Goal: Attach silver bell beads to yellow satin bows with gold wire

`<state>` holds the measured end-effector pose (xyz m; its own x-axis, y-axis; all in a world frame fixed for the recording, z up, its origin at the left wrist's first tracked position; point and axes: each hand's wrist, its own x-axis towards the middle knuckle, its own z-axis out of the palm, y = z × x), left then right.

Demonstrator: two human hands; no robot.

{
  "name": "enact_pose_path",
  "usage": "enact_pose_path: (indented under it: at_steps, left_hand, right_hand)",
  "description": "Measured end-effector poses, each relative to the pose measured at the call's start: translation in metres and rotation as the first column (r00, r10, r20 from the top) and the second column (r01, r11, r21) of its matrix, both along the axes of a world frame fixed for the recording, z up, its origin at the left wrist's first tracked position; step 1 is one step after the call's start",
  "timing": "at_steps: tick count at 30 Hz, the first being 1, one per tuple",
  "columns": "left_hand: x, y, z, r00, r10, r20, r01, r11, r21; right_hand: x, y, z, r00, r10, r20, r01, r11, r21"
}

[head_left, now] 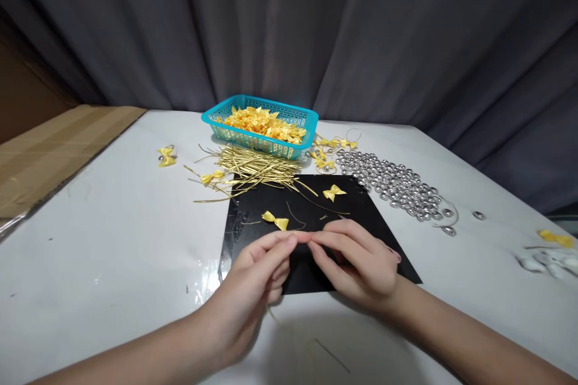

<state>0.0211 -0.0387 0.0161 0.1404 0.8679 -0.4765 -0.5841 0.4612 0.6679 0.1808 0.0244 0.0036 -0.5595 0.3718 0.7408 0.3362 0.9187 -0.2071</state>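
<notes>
Yellow bow (280,224) lies just beyond the left grip (264,267).

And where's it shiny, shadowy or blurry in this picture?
In the head view, bright glare just left of the black mat; same head view, a soft shadow on the white table, bottom middle; head view again, the white item at the right edge, blurred.
</notes>
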Motion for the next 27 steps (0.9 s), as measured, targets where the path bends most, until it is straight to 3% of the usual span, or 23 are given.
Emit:
enact_pose_path:
  at_steps: [4, 12, 16, 19, 23, 25, 27]
  left_hand:
    - [0.0005, 0.0003, -0.0011, 0.991, 0.075, -0.112, -0.076, 0.997, -0.007]
    - [-0.0019, -0.0011, -0.0037, 0.921, 0.097, -0.379, -0.051, 0.99, 0.13]
    - [-0.0026, -0.0009, -0.0027, 0.904, 0.121, -0.411, -0.051, 0.983, 0.177]
    - [-0.0019, 0.0005, -0.002, 0.899, 0.106, -0.424, -0.025, 0.981, 0.194]
    - [-0.0013, 0.0025, -0.0019, 0.885, 0.066, -0.461, 0.027, 0.981, 0.193]
    - [-0.0018, 0.0028, -0.0026, 0.871, 0.052, -0.488, 0.054, 0.978, 0.201]
    - [-0.0027, 0.0026, -0.0039, 0.854, 0.059, -0.518, 0.079, 0.968, 0.24]
  right_hand:
    - [-0.0002, 0.0021, 0.0011, 1.0, 0.009, 0.009, -0.01, 0.993, 0.12]
    - [-0.003, 0.0022, 0.0009, 0.998, 0.038, 0.045, -0.045, 0.983, 0.178]
    - [-0.0034, 0.0026, -0.0002, 0.998, 0.039, 0.059, -0.049, 0.983, 0.176]
    - [-0.0023, 0.0025, -0.0006, 0.998, 0.061, 0.031, -0.063, 0.996, 0.07]
    - [-0.0032, 0.0016, 0.0011, 0.994, 0.1, -0.038, -0.105, 0.975, -0.193]
    - [-0.0056, 0.0008, 0.0033, 0.992, 0.105, -0.072, -0.124, 0.924, -0.36]
    - [-0.0088, -0.0002, 0.0059, 0.992, 0.075, -0.1, -0.117, 0.83, -0.546]
